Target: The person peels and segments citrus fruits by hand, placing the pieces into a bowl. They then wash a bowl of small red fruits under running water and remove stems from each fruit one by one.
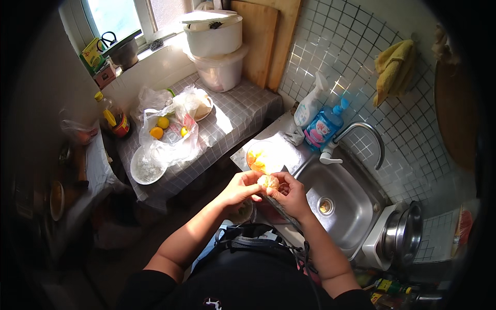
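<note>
Between my left hand [243,187] and my right hand [290,194] is a peeled citrus fruit [268,181], its pale pith showing. Both hands grip it with thumbs and fingertips from opposite sides. Just beyond my fingers, on the sunlit counter, a bowl [281,167] contains orange pieces [257,159]; glare hides whether they are segments or peel. Beneath my hands, a container [250,217] with something green inside is partly covered by my left forearm.
To the right is a steel sink [341,193] with a curved faucet [378,143]. Behind it stand a blue soap bottle [323,126] and a white spray bottle [308,106]. Leftward, a tiled counter [228,104] bears a plastic bag [170,145] with whole citrus fruits [156,133] and a white bowl [135,170].
</note>
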The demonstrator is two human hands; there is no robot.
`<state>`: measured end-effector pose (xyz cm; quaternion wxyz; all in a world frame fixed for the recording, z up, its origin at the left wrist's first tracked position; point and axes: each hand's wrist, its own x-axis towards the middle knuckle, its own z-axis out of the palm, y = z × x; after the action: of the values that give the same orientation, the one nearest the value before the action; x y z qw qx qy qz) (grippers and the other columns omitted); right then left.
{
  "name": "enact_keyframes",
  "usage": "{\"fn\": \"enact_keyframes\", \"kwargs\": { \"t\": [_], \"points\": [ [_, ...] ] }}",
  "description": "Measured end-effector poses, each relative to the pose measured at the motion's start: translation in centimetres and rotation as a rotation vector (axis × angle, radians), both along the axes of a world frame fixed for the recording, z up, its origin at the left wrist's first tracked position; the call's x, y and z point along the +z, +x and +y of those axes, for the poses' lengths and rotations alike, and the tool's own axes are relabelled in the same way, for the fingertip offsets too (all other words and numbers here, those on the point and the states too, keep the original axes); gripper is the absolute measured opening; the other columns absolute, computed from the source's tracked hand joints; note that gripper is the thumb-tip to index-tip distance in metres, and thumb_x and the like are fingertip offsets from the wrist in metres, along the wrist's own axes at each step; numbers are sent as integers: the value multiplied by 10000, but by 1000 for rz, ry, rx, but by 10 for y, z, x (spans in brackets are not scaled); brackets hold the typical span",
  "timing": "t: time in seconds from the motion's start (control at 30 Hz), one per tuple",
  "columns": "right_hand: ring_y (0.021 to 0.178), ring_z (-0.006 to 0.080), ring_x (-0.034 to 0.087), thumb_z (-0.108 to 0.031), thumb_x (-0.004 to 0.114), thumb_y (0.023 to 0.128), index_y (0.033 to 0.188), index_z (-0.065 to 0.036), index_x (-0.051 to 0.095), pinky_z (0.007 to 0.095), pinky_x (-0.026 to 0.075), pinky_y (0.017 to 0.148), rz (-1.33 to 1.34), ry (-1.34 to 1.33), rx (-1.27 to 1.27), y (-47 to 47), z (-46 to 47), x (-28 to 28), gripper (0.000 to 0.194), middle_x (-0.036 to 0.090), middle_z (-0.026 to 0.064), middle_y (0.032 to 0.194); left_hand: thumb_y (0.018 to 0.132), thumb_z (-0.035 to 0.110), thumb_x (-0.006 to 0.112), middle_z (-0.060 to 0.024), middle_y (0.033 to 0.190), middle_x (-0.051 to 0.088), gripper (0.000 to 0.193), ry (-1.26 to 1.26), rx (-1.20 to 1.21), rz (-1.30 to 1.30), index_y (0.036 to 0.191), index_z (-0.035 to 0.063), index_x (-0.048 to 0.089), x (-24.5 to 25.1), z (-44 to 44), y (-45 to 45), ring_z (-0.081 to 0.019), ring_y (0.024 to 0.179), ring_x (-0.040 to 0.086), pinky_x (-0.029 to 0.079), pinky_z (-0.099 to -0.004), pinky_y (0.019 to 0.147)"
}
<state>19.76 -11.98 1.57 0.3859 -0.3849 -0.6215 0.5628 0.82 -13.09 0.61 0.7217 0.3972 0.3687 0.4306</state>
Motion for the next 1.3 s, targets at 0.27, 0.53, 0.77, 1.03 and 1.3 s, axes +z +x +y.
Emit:
{"fn": "enact_keyframes", "kwargs": {
  "t": [0.27, 0.53, 0.77, 1.03, 1.3],
  "points": [
    [885, 123, 605, -26, 678, 787, 1126, 6, 525, 251, 494, 790, 175, -97, 27, -42, 22, -6, 373, 620, 76, 1000, 750, 182, 765, -53, 814, 651, 344, 125, -222, 224, 979, -4, 587, 3, 52, -49, -94, 688, 610, 486, -202, 585],
    [886, 135, 611, 8, 587, 810, 1082, 18, 556, 261, 500, 796, 265, -285, -192, -75, 34, -11, 274, 625, 77, 1005, 794, 196, 722, -75, 829, 650, 313, 40, -367, 92, 967, -34, 599, -7, 91, -67, -102, 694, 612, 500, -210, 611],
    [859, 141, 616, 29, 538, 796, 1109, 41, 546, 257, 499, 778, 197, -255, -306, -68, 45, -31, 314, 625, 113, 997, 778, 100, 680, -77, 779, 637, 249, 22, -317, 76, 949, -56, 587, -22, 106, -51, -113, 664, 611, 497, -220, 590],
    [868, 125, 606, 4, 528, 809, 1089, 43, 565, 249, 500, 789, 169, -377, -312, -48, 71, -37, 285, 627, 83, 1000, 783, 42, 642, -84, 750, 634, 172, -17, -196, 87, 913, -61, 596, -27, 115, -24, -127, 632, 613, 494, -224, 576],
    [938, 137, 580, -36, 485, 819, 1170, 7, 537, 255, 451, 853, 182, -428, -156, -25, 89, -61, 357, 595, 69, 1062, 809, 71, 622, -73, 783, 636, 180, -82, -158, 27, 949, -42, 603, -42, 119, -15, -110, 613, 592, 505, -221, 589]
  ]
}}
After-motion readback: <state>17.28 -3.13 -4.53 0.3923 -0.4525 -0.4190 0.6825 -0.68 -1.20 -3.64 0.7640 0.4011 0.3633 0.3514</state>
